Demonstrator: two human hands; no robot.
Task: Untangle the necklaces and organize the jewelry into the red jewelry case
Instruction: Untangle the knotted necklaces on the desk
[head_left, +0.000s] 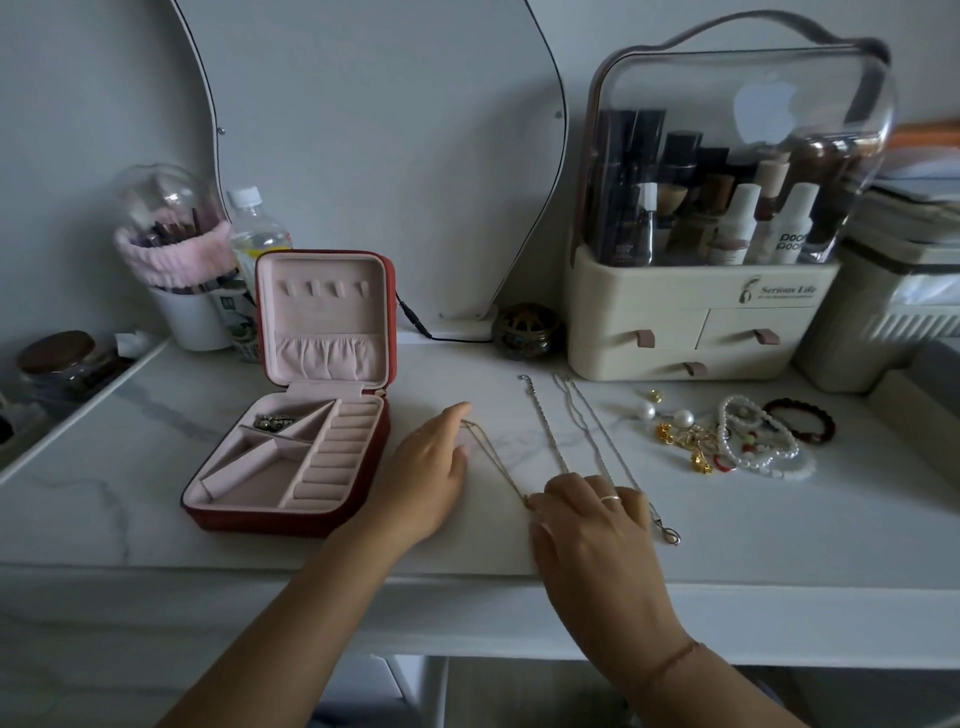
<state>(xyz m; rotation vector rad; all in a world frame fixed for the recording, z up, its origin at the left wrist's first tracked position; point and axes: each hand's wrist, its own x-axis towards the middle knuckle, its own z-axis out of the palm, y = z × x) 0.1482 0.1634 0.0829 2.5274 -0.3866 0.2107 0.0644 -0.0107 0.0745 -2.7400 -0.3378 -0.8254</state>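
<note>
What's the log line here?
left hand: touching gold chain | right hand: on chain ends | silver chains: laid out | case: open, one item inside | other jewelry: loose pile

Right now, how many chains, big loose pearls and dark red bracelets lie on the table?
Chains: 3 (one gold, two silver)
Big pearls: 2
Dark red bracelet: 1
Total: 6

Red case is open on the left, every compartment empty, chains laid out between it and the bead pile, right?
Not every compartment: the head view shows a small metal piece in the back-left compartment of the red case. It is open on the left, with chains between it and the bead pile.
</note>
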